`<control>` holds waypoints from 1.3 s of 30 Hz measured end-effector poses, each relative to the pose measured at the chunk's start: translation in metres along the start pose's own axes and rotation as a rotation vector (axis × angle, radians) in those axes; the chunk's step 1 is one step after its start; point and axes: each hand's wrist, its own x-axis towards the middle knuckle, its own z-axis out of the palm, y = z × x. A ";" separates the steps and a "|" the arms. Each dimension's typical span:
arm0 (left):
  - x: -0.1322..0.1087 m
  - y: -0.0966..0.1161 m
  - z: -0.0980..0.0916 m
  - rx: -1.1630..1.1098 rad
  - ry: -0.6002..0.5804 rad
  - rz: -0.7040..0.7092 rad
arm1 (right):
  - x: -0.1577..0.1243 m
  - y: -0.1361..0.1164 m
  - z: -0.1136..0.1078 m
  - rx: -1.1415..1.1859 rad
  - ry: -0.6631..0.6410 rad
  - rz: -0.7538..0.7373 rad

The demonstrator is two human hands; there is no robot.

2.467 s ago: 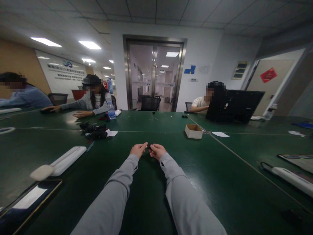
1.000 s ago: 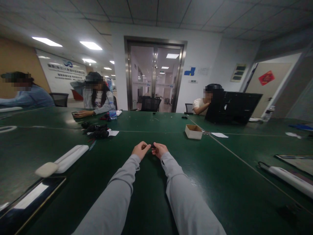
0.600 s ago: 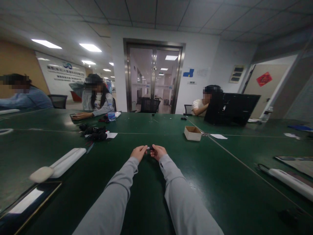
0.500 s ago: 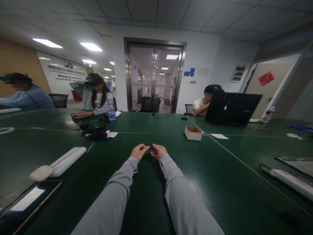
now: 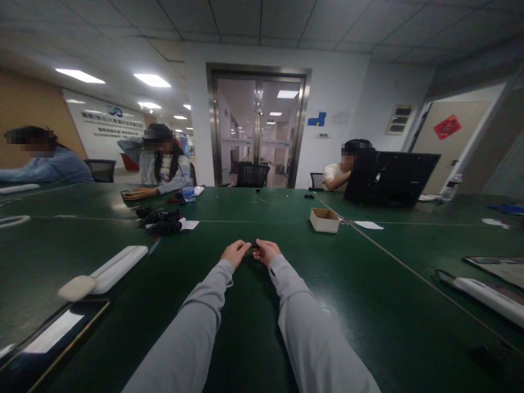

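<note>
Both my arms in grey sleeves reach forward over the dark green table point(image 5: 368, 305). My left hand point(image 5: 234, 252) and my right hand point(image 5: 266, 250) meet at the fingertips, pinched on a small black object point(image 5: 254, 244) held between them just above the table. The object is too small to make out further. A small open cardboard box point(image 5: 324, 219) stands beyond my right hand.
A pile of black parts point(image 5: 161, 220) with white paper lies far left. A white bar point(image 5: 117, 262) and a tablet point(image 5: 49, 335) lie at the left, a white power strip point(image 5: 483, 292) at the right. Three people sit at the far side, one behind a black laptop point(image 5: 393, 178).
My hands stay together on the small black object, with only slight shifts of the fingers. The person at the far left has drawn an arm back from the table.
</note>
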 end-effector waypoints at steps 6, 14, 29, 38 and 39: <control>0.005 -0.005 0.002 0.008 -0.043 -0.056 | 0.001 0.000 0.000 0.003 -0.002 -0.004; 0.003 -0.004 0.002 0.001 0.009 -0.048 | -0.001 -0.001 0.000 0.007 0.001 -0.005; 0.002 -0.003 0.001 0.073 -0.012 -0.016 | -0.003 -0.002 0.001 -0.015 -0.009 -0.002; 0.002 -0.001 0.000 0.112 -0.002 0.007 | -0.002 -0.001 0.000 -0.011 -0.038 -0.009; 0.002 -0.002 0.000 0.097 0.005 0.013 | -0.002 0.000 0.000 -0.009 -0.043 -0.013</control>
